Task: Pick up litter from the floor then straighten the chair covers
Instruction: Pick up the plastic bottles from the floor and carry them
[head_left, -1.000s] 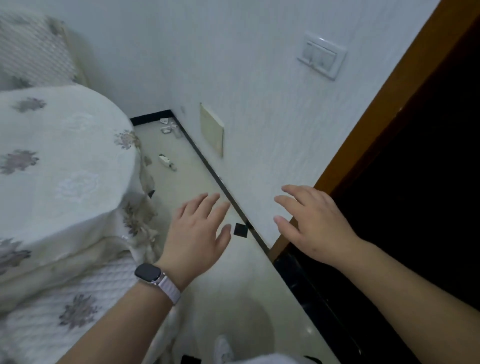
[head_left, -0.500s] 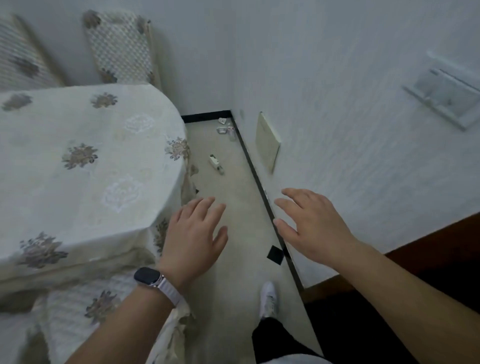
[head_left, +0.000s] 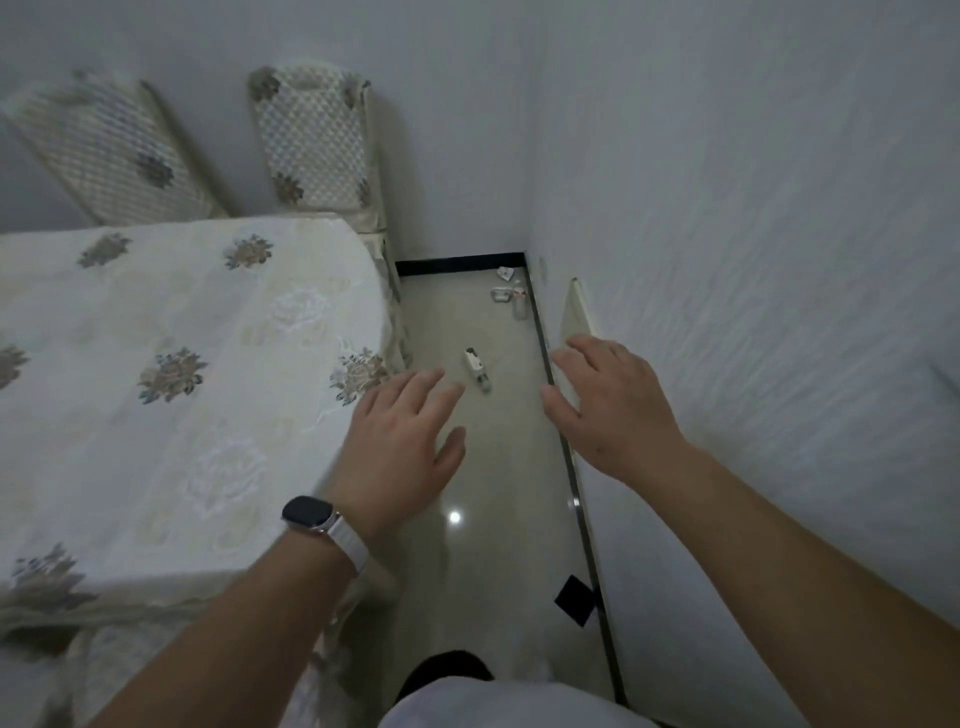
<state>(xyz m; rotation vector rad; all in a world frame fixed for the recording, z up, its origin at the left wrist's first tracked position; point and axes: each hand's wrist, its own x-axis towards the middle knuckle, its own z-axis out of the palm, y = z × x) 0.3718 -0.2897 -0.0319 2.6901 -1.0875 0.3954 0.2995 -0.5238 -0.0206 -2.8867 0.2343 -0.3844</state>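
Neither hand holds anything: the left hand (head_left: 400, 441) and the right hand (head_left: 613, 405) both hang palm-down over the floor (head_left: 493, 467), fingers straight and a little spread. A small white packet (head_left: 477, 369) lies on the floor just ahead of the left hand's fingertips, in the gap between the two hands as the head camera sees it. Farther ahead, near the corner, lie more scraps (head_left: 511, 299) (a clear little bottle, a pale loop-shaped piece and a folded bit of paper, all too small to name better). Behind the right hand, below its forearm, a black square (head_left: 574, 600) lies flat on the floor against the dark strip at the foot of the wall.

Beyond the left hand, two chair backs stand against the far wall in quilted, flowered covers: the nearer cover (head_left: 317, 150) straight ahead and the farther cover (head_left: 114, 156) off to that hand's outer side, slanted in the view and blurred. A table under a cream flowered tablecloth (head_left: 182, 364) fills the space beside the left hand; whether the hand touches its edge cannot be told. A dark-faced watch (head_left: 309, 514) on a white band sits on the left wrist. Just past the right hand's fingertips, a pale wall plate (head_left: 574, 317) is fixed low on the white wall.
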